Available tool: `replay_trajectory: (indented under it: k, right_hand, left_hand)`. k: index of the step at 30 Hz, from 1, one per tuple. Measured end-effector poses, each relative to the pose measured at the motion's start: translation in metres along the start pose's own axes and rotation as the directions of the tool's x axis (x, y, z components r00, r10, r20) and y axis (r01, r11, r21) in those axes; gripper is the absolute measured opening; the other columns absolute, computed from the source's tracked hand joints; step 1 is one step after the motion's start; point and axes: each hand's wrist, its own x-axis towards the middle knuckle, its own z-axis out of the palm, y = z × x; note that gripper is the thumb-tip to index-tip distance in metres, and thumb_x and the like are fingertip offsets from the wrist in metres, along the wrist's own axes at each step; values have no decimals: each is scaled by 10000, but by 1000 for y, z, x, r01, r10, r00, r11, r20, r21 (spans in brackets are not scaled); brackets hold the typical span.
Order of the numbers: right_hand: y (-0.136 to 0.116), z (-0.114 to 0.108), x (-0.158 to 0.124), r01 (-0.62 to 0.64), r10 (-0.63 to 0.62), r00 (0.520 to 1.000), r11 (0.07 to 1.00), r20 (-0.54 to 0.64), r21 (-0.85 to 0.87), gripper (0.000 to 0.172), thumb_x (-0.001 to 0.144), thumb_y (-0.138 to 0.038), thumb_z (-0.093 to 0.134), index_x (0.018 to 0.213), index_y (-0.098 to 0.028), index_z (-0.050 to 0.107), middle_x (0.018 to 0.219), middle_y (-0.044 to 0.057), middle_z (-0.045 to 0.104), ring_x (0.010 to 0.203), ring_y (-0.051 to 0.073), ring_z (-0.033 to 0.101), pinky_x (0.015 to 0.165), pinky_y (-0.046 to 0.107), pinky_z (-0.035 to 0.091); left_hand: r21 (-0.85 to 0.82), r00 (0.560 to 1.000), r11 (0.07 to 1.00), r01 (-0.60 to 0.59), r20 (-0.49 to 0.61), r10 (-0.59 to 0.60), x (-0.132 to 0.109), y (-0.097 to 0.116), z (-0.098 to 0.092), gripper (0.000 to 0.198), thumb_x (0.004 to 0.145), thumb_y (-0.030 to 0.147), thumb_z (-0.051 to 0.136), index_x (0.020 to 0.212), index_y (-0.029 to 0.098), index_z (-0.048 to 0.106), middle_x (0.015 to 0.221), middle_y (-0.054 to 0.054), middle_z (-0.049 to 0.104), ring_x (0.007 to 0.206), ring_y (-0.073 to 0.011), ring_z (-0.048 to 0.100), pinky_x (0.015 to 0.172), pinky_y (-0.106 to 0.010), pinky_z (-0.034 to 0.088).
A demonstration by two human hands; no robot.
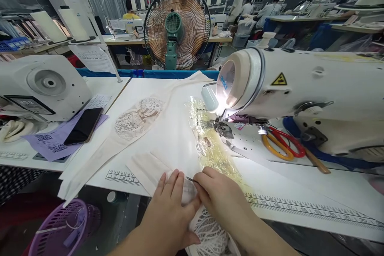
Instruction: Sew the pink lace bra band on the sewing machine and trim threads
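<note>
Head view: your left hand lies flat, fingers spread narrow and pressing down a folded cream fabric strip at the near edge of the desk. Your right hand sits just beside it, touching, fingers pinched on a thin metal tool whose tip points left onto the strip; can't tell whether it's a needle or a pick. White lace hangs off the desk edge under both hands. A printed ruler runs along the near edge of the desk. Just beyond your right hand a glossy yellowish film runs up to the presser foot of the sewing machine, whose lamp lights that patch. Red-and-yellow scissors lie on the machine bed to the right of the foot. Further left on the desk is a large cream garment piece with an oval lace panel. Well to the left: a black phone on purple sheets, next to a second machine. Purple basket is below the desk on your left. A standing fan is behind the desk; other people work at benches far back.
</note>
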Motion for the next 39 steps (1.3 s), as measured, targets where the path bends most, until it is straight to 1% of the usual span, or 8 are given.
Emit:
replay_trajectory:
  k: [6,12,17,23,29,33,37,39]
  right_hand:
    - [6,-16,-6,-26,38,990,996,134,-87,196,812,-53,466,687,-183,543,708,9,535,600,145,522,491,253,261]
    - [17,-34,-23,-88,118,969,986,215,-143,217,772,1,481,696,-188,556,727,18,559,637,177,561,494,274,250]
    - [14,-28,-22,-70,73,988,997,139,-26,205,857,-89,445,752,-193,585,746,23,554,653,174,554,511,270,283]
    - [9,-13,-8,-43,42,995,999,86,8,187,823,-70,477,700,-181,564,716,13,538,623,147,520,494,251,260]
    - [14,-26,-15,-63,71,983,996,167,-56,206,791,-21,489,667,-174,548,709,14,544,622,152,534,498,259,265]
    - [18,-38,-24,-111,131,963,989,235,-97,207,771,-1,506,677,-176,562,729,18,567,662,175,568,519,268,285]
    - [18,-39,-26,-143,149,966,989,209,-43,202,837,-63,470,707,-181,569,744,16,557,670,174,568,529,269,317]
    - [17,-36,-26,-139,134,974,990,184,15,205,865,-91,450,738,-184,581,757,15,549,681,171,565,542,268,339]
  left_hand:
    - [7,1000,1000,14,23,-14,4,0,-6,900,591,645,705,1371,372,347,1408,-237,369,1288,-439,306,986,-648,296]
    - [57,991,998,38,123,-45,10,8,-20,916,501,455,850,1318,363,444,1371,-232,426,1249,-459,353,954,-648,340]
    - [99,1000,995,12,22,-14,7,6,-12,898,522,520,818,1319,346,442,1346,-275,433,1239,-459,366,944,-635,357]
    - [114,999,993,1,-37,3,4,5,-6,992,503,478,844,1365,354,368,1364,-229,437,1253,-446,368,964,-625,357]
    - [128,998,992,17,63,-26,10,10,-20,880,496,439,857,1289,322,494,1308,-267,482,1202,-472,409,923,-628,387]
    - [142,1000,990,-2,-18,5,9,8,-17,828,526,493,826,1273,332,507,1298,-273,490,1200,-452,419,925,-613,391]
    - [175,998,985,-15,-61,26,9,8,-17,797,487,484,845,1212,299,570,1237,-289,535,1143,-467,477,865,-622,439]
    - [197,993,980,-24,-109,46,9,9,-16,736,528,470,832,1194,279,585,1229,-286,543,1125,-473,497,831,-644,451]
